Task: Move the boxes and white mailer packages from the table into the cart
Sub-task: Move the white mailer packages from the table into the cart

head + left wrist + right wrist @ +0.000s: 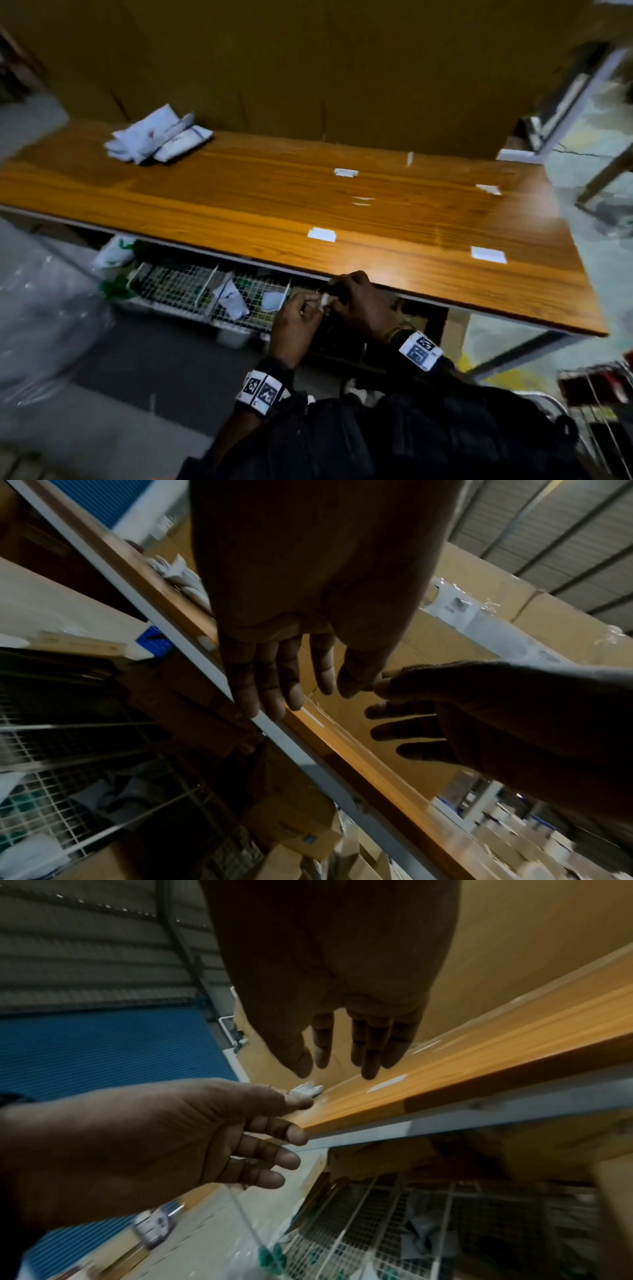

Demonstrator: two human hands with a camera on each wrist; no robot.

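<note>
A pile of white mailer packages (157, 137) lies at the far left of the wooden table (239, 192); it also shows small in the right wrist view (306, 1089). My left hand (298, 322) and right hand (356, 301) meet just in front of the table's near edge. In the wrist views the left hand (281, 669) and the right hand (352, 1042) have straight, relaxed fingers and hold nothing I can make out. In the head view a small white speck (324, 300) sits between the hands; I cannot tell what it is. A wire cart (596, 394) stands at the lower right.
White labels (321, 234) are stuck on the tabletop. Under the table sits a wire basket (178, 287) holding packages. Large cardboard boxes (308, 68) wall off the table's far side. Clear plastic wrap (41, 325) lies on the floor at left.
</note>
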